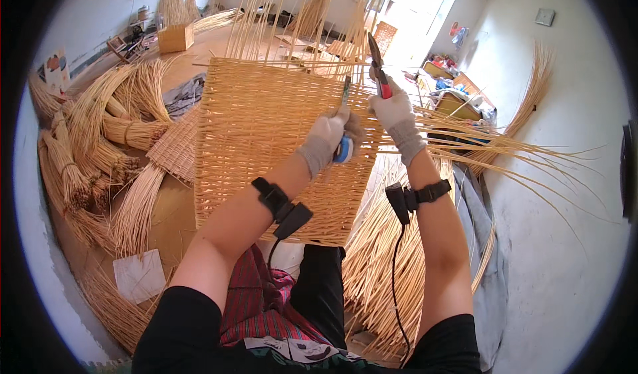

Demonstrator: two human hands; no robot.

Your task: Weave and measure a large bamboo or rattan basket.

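Observation:
In front of me stands a woven wicker panel (pixel 249 131), with long loose rods rising from its top edge and others sticking out to the right. My left hand (pixel 327 133), in a pale glove, is closed around a blue and white tape measure (pixel 343 151). A short length of its tape points upward against the panel. Also gloved, my right hand (pixel 399 111) grips red-handled pruning shears (pixel 376 60) by the panel's upper right edge, blades upward. Whether the blades touch a rod I cannot tell.
Bundles of wicker rods (pixel 136 131) lie at the left beside another woven piece (pixel 174 141). Loose rods (pixel 382 268) spread on the floor at my right. One bundle (pixel 528 98) leans on the right wall. Cluttered boxes (pixel 452 101) stand behind the protruding rods.

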